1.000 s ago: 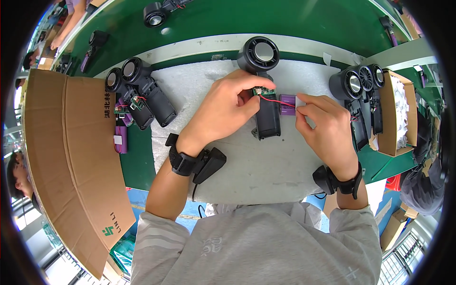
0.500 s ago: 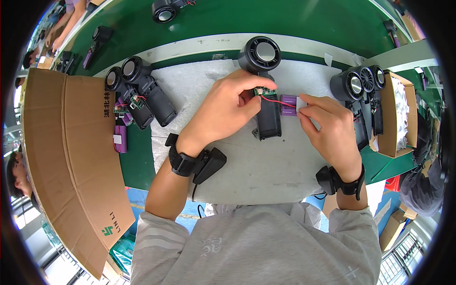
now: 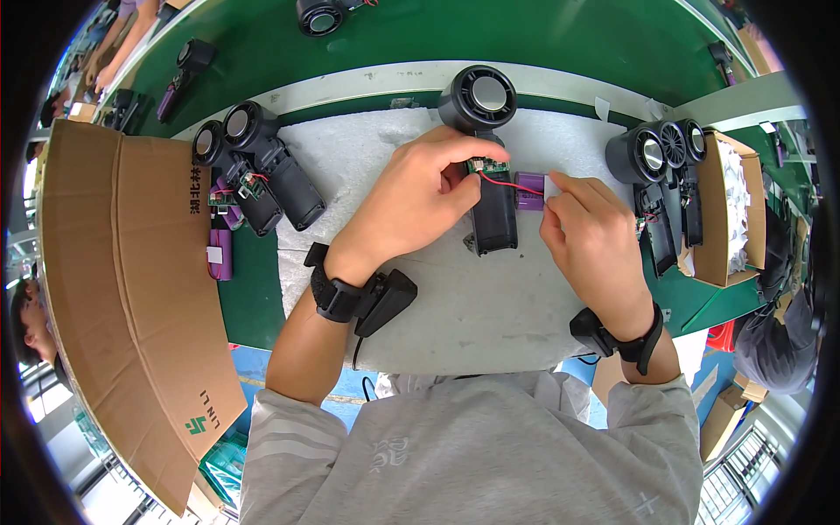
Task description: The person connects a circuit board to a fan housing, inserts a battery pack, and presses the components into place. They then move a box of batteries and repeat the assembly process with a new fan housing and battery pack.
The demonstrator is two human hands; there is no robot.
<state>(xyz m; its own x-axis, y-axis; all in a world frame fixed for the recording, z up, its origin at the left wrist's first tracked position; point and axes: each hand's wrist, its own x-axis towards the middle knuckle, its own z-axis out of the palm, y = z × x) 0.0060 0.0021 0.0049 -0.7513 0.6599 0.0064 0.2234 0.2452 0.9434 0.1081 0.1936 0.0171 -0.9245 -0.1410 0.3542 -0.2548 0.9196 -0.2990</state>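
A black handheld fan with its casing open lies in the middle, its round head [image 3: 486, 93] away from me and its handle [image 3: 496, 219] toward me. My left hand [image 3: 409, 194] pinches a small green circuit board [image 3: 490, 165] at the top of the handle between thumb and index finger. From the board a red wire [image 3: 512, 185] runs to a purple battery [image 3: 530, 194] just right of the handle. The fingers of my right hand [image 3: 597, 234] are closed on a white sticker [image 3: 550, 187] at the battery's right end; the fingertips partly cover it.
Two black fans [image 3: 273, 179] lie to the left, beside a purple battery [image 3: 220, 254] and a large cardboard sheet [image 3: 131, 289]. More fans [image 3: 652, 157] are at the right, next to a cardboard box [image 3: 716, 210] of white pieces. Behind a pale rail, fan parts [image 3: 320, 16] rest on a green surface.
My right hand has turned slightly and its fingers have curled in more over the sticker. Behind the rail, the fan parts at the left and middle have shifted right. My left hand stays put.
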